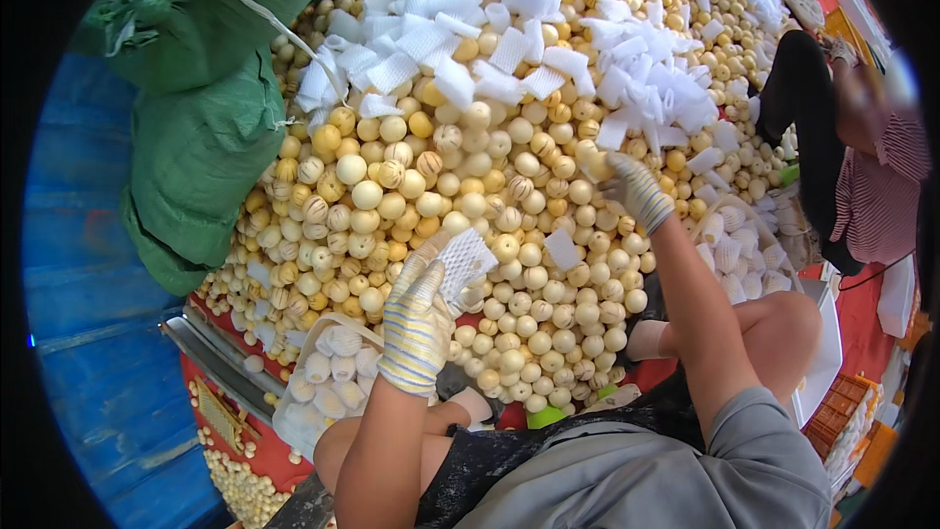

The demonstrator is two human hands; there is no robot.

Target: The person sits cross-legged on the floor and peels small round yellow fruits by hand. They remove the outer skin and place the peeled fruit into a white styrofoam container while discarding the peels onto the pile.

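A large heap of round, pale-yellow melon-like fruits [366, 195], some with brown stripes, lies before me. My left hand [422, 301], in a striped knit glove, holds a white foam mesh sleeve [465, 261] above the heap's near part. Farther right, my right hand [633, 187], gloved alike, has its fingers on a yellowish fruit [598, 166]; part of that fruit is blurred. Loose white foam sleeves [426, 40] are strewn over the top of the heap. One more foam sleeve [563, 249] lies on the fruits between my hands.
A white basket of sleeved fruits [285, 420] stands beside my left knee, another basket [797, 281] at the right. Green woven sacks [198, 162] and a blue wall [88, 235] are at left. Another person [874, 184] sits at right, near orange crates [841, 411].
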